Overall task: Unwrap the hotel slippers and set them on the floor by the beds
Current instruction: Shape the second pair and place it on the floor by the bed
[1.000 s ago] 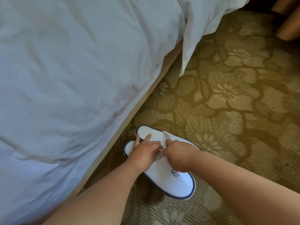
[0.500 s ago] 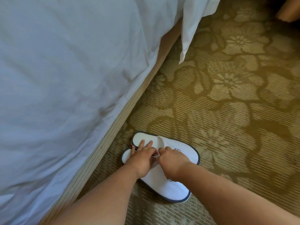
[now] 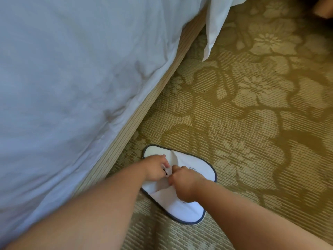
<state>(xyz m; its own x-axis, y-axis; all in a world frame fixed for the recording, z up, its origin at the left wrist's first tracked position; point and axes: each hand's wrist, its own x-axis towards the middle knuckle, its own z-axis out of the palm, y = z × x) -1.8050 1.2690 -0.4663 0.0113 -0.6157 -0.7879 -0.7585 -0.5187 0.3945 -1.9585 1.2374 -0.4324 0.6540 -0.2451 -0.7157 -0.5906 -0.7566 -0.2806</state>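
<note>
Two white hotel slippers with dark blue edging lie on the carpet beside the bed, partly overlapping. The far slipper (image 3: 196, 164) points right, and the near slipper (image 3: 183, 208) points toward the lower right. My left hand (image 3: 155, 167) and my right hand (image 3: 183, 184) meet over the place where the slippers overlap. Both pinch a small fold of white fabric (image 3: 168, 171) at the slippers' uppers. My hands hide the middle of both slippers and most of the blue logos.
The bed (image 3: 72, 78) with a white duvet fills the left, its ribbed beige base (image 3: 137, 121) running diagonally. A white sheet corner (image 3: 214, 27) hangs at the top. Gold floral carpet (image 3: 261, 114) covers the right. Something tan shows at the top right corner.
The view shifted, so the slippers sit lower in the frame. Both hands closed tighter on the fabric between the slippers, and the near slipper's upper is pulled up slightly.
</note>
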